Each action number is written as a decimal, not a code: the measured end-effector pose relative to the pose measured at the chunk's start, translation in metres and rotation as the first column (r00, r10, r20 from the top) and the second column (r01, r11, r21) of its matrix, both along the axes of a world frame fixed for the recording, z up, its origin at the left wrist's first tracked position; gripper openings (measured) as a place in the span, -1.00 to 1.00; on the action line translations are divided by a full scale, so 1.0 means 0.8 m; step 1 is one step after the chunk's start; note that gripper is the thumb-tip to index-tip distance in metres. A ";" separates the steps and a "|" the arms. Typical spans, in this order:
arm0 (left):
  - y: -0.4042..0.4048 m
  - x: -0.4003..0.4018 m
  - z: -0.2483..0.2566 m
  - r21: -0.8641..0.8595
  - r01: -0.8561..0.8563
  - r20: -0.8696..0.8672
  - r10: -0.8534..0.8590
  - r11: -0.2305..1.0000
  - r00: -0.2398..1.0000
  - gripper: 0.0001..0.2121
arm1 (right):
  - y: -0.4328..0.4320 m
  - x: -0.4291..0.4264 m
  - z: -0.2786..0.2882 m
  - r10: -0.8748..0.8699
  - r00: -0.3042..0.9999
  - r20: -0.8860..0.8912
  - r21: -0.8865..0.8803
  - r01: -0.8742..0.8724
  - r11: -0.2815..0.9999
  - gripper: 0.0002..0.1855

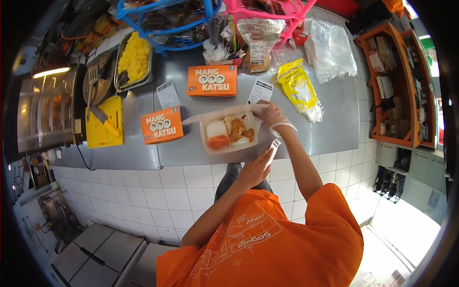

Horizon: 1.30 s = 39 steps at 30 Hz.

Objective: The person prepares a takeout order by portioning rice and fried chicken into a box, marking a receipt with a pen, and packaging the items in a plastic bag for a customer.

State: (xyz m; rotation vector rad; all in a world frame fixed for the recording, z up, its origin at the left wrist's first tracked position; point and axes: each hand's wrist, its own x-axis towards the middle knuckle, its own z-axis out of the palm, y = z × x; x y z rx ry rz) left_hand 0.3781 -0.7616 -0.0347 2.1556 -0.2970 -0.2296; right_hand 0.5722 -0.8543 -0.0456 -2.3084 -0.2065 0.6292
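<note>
A paper takeaway box (231, 147) stands with its top flaps up, holding white rice (216, 128), breaded meat in crumbs (239, 130) and a small cup of orange-red sauce (218, 142). My right hand (271, 115), in a clear plastic glove, grips the box's right flap. Below it, near the counter's front edge, my left hand (255, 168) holds a printed paper slip (273, 152). A closed orange printed box (162, 125) sits to the left of the takeaway box, a second orange box (212, 81) behind it. Paper slips (168, 94) (260, 92) lie beside them.
A yellow cutting board (104, 138) with a knife (105, 121) lies at left, near a metal tray of yellow food (134, 61) and a glass-fronted warmer (46, 104). Blue (172, 40) and pink baskets (265, 15), a yellow glove packet (299, 89) and clear bags (330, 50) stand behind.
</note>
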 end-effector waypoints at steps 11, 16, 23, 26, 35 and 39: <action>-0.004 0.034 -0.013 -0.136 -0.167 -0.139 0.148 0.977 0.979 -0.45 | -0.041 0.023 0.005 -0.182 0.971 0.156 0.056 0.175 0.983 -0.65; -0.054 0.082 -0.037 -0.107 -0.253 -0.122 0.240 0.962 0.963 -0.41 | -0.146 0.038 0.028 -0.372 0.928 -0.012 0.127 0.371 0.920 -0.63; -0.063 0.108 -0.023 0.292 -0.290 -0.055 0.318 0.912 0.946 -0.41 | -0.168 0.040 0.076 -0.294 0.952 0.089 -0.166 0.305 0.938 -0.59; -0.059 0.102 -0.029 0.327 -0.296 0.069 0.290 0.897 0.955 -0.43 | -0.170 0.025 0.061 0.181 0.881 0.438 -0.279 -0.058 0.959 -0.60; -0.051 0.086 -0.053 0.390 -0.207 0.305 0.086 0.897 0.948 -0.50 | -0.176 -0.039 0.074 0.319 0.947 -0.049 -0.502 -0.299 0.811 -0.71; -0.053 0.086 -0.060 0.379 -0.201 0.309 0.081 0.903 0.948 -0.51 | -0.192 -0.079 0.032 0.278 0.946 -0.168 -0.372 -0.322 0.871 -0.64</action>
